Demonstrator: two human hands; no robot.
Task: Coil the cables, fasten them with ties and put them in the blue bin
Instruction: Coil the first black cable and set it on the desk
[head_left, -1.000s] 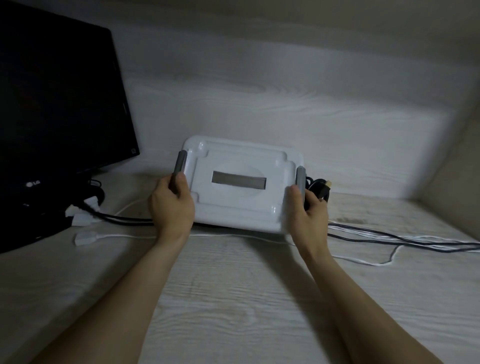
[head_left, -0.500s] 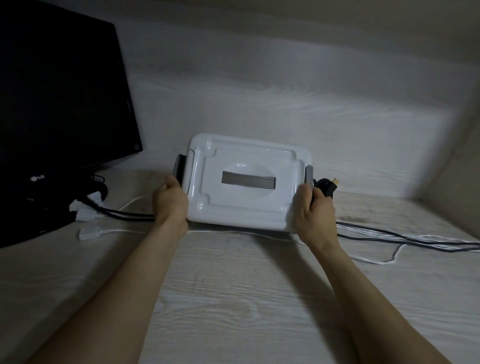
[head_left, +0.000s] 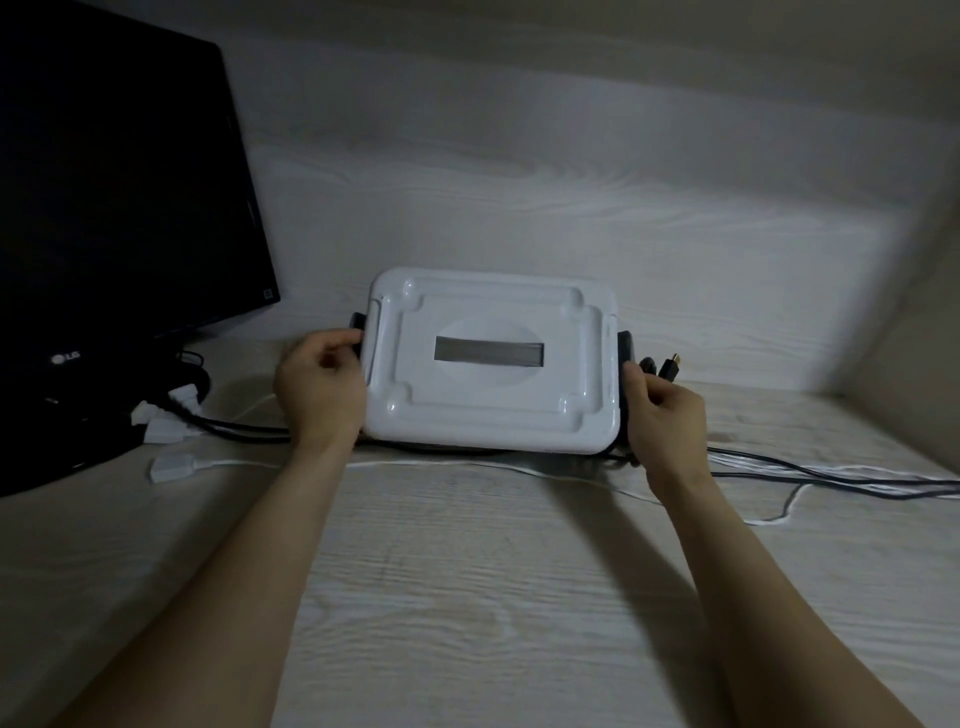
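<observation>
Cables (head_left: 810, 470), black and white, trail loose over the table (head_left: 467, 597) to the right of the bin's lid (head_left: 493, 358), and more run out from under the lid's near edge toward the left, where white plugs (head_left: 166, 421) lie in a small cluster. One white lead (head_left: 467, 464) crosses the table just in front of the lid and ends in a white connector (head_left: 174, 464) on the left. Your left hand (head_left: 319, 392) is at the lid's left edge, its fingers (head_left: 332, 340) curled around the dark latch (head_left: 357, 325) on that side, thumb toward the lid. Your right hand (head_left: 667, 415) is at the lid's right edge, its fingers bent against the dark latch (head_left: 625, 348) there; you cannot tell from this angle how firmly either hand grips. The lid itself is white, with rounded corners and a grey slot across its middle, and it tilts up toward you, its far edge close to the back wall (head_left: 571, 208). The body of the bin beneath the lid is hidden, so its colour cannot be told. Just right of the lid, beyond your right hand, a black plug (head_left: 670, 367) with a gold-coloured tip stands up. Left of the lid, a dark monitor (head_left: 114, 218) stands on the table, with the plug cluster at its foot.
</observation>
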